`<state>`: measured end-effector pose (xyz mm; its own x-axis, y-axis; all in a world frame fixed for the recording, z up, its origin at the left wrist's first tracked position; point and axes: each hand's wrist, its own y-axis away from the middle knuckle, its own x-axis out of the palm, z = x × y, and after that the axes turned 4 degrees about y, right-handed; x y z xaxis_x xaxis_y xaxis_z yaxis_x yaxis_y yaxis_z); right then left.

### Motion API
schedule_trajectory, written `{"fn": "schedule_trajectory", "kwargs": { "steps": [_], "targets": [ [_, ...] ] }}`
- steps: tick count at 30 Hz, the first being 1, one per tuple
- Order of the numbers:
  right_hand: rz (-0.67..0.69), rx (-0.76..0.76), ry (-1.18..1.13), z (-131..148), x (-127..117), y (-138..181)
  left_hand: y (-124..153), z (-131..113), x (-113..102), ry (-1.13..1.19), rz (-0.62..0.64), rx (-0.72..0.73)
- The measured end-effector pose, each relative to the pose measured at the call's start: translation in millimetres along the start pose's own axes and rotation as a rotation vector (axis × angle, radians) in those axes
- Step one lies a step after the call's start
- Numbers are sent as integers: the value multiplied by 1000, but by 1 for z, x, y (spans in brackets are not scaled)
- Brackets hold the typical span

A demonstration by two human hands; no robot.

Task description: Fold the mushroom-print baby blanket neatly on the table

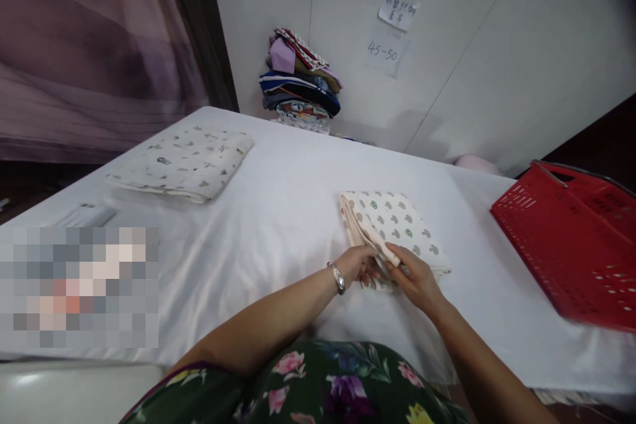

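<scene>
A folded cream cloth (pixel 397 218) printed with grey and green mushrooms lies on the white-covered table in front of me. My left hand (pixel 360 265), with a silver bracelet at the wrist, is at the cloth's near left edge, its fingers curled round the folded layers. My right hand (pixel 410 278) pinches the same edge from the right, thumb on top. Both hands nearly meet at the near corner, where the layers are lifted a little. Some of my fingertips are hidden under the fabric.
Another folded white printed cloth (pixel 189 162) lies at the table's far left. A red plastic basket (pixel 571 238) stands on the right. Behind the table rises a stack of folded fabrics (pixel 301 83). A blurred-out patch covers the lower left.
</scene>
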<state>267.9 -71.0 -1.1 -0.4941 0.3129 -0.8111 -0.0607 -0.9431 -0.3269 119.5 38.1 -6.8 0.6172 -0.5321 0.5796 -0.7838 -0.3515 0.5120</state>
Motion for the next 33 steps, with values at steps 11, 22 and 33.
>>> {"fn": "schedule_trajectory", "kwargs": {
  "steps": [11, 22, 33],
  "targets": [
    [-11, 227, -123, 2, -13, -6, -8, 16, -3, -35, -127, 65],
    [-95, 106, 78, 5, -24, -12, -17, 22, 2, -195, -221, 131],
    [81, -141, 280, 13, -8, -6, -15, 20, 8, -215, -300, 113]
  ]
}}
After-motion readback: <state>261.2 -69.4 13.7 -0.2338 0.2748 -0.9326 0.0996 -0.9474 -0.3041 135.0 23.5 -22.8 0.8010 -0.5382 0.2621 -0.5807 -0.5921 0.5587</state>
